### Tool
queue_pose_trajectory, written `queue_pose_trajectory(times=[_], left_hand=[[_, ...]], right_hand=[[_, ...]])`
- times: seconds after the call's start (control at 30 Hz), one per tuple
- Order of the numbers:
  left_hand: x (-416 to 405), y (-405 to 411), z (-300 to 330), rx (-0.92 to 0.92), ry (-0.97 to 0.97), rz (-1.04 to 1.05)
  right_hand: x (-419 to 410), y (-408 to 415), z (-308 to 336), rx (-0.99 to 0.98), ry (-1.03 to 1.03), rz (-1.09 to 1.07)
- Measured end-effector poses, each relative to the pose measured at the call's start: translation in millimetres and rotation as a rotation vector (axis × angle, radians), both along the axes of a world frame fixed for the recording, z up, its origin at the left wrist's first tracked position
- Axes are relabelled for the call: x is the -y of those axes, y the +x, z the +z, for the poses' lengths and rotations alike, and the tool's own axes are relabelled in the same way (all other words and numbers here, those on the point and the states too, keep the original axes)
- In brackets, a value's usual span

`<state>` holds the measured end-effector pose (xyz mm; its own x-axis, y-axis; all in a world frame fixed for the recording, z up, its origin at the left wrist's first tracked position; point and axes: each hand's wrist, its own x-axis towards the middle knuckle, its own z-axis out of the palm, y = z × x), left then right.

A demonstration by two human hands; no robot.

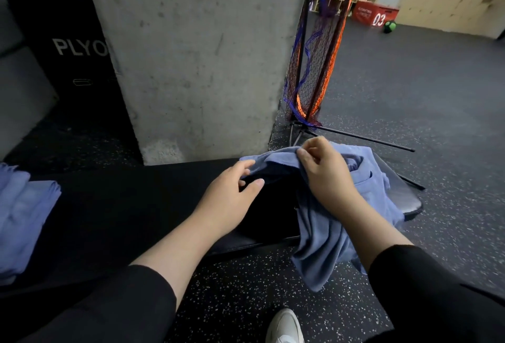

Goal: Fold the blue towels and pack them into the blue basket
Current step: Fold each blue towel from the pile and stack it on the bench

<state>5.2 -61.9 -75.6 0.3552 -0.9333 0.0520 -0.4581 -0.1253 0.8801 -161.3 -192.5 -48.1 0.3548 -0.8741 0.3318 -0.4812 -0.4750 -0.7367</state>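
Draping off the right end of the bench (136, 206), the towel (322, 233) runs its length from the far edge down toward the floor (410, 96), its lower corner hanging past the near edge just above the speckled rubber. It is soft blue terry, rumpled into loose folds, with a hemmed edge along the top. The bench is flat, black and padded, with a smooth, slightly shiny skin.

The right hand (325, 170) is raised over the towel's top edge, wrist bent, its fingers (306, 155) pinching the hem between thumb and forefinger. The left hand (232, 189) reaches in from the near left, palm down, fingers lightly curled, its fingertips at the same hem further left; whether they grip the cloth or only touch it I cannot tell. Both forearms are bare below black sleeves.

At the bench's left end lies a stack (21, 219) of folded blue towels. Behind stands a rough concrete pillar (196, 55).
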Motion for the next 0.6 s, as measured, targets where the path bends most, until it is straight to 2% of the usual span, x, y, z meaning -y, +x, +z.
queue_pose_trajectory(times=[0.07, 0.2, 0.37, 0.5, 0.6], left_hand=[[-1, 3, 2, 0.016, 0.022, -0.006], [-3, 14, -2, 0.141, 0.140, 0.007], [-4, 24, -13, 0.163, 0.258, 0.011], [0, 22, -14, 0.163, 0.248, 0.021], [2, 17, -14, 0.173, 0.242, 0.014]], right_hand=[[-1, 8, -6, -0.084, 0.048, 0.059], [-1, 14, -35, -0.510, 0.187, 0.175], [22, -3, -38, -0.630, -0.116, -0.169], [34, -22, -52, -0.834, -0.026, -0.211], [39, -25, -59, -0.767, -0.098, -0.251]])
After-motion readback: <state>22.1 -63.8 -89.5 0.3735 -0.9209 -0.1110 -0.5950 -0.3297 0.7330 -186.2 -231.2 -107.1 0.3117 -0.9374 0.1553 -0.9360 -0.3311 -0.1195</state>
